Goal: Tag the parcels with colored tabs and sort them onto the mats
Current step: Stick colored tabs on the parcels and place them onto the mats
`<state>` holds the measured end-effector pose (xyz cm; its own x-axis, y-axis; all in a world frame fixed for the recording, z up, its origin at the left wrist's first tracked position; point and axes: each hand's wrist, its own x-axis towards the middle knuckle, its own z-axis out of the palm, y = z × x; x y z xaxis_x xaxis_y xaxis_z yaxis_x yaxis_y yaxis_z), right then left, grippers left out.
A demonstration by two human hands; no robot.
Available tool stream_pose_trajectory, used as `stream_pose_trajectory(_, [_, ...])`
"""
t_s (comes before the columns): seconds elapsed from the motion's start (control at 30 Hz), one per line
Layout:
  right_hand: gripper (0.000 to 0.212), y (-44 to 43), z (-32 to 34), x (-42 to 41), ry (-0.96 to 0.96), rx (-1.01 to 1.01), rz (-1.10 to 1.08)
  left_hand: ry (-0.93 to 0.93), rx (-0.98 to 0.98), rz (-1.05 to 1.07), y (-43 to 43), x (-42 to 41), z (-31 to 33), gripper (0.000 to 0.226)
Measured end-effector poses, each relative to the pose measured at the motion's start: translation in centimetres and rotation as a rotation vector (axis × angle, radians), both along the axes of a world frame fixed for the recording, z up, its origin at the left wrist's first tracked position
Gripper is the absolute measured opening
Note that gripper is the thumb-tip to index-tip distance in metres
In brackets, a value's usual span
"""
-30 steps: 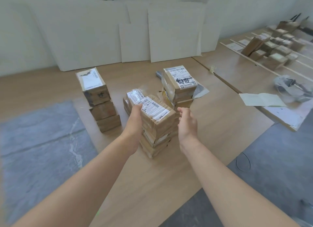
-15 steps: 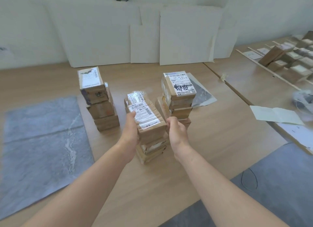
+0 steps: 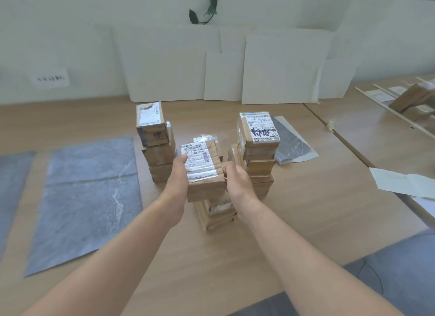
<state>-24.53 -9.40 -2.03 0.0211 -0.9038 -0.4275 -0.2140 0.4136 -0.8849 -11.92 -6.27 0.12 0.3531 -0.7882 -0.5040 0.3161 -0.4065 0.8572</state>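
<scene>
A grey mat (image 3: 82,198) is laid flat on the wooden table (image 3: 223,256) at the left, and just to its right a left stack (image 3: 156,150) of parcels is seen standing. In the middle, a labelled parcel (image 3: 203,172) is gripped from both sides above a middle stack (image 3: 219,215), the left hand (image 3: 179,181) being curled round its left edge with the thumb on the label and the right hand (image 3: 237,183) clasped against its right edge; whether it rests on that stack or is held clear cannot be told. Further right, a right stack (image 3: 260,169) is topped by a box with black handwriting, a second grey mat (image 3: 292,143) is spread just behind it, and a folded paper sheet (image 3: 404,183) is laid near the table's right edge.
</scene>
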Motion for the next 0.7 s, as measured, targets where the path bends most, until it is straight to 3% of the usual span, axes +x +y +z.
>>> stream_pose_trajectory(0.3, [0.065,0.6,5.2,1.3,-0.047,-0.129,0.064,0.007,-0.173,0.038,0.9,1.4,4.9,0.048])
stream_pose_trajectory(0.6, [0.026,1.8,9.5,2.5,-0.102,-0.285,0.215,-0.145,-0.314,0.073,4.2,3.6,9.5,0.045])
stream_pose_trajectory(0.7, [0.024,2.6,9.9,5.0,-0.124,-0.3,0.235,-0.197,-0.336,0.085,6.1,5.1,10.4,0.044])
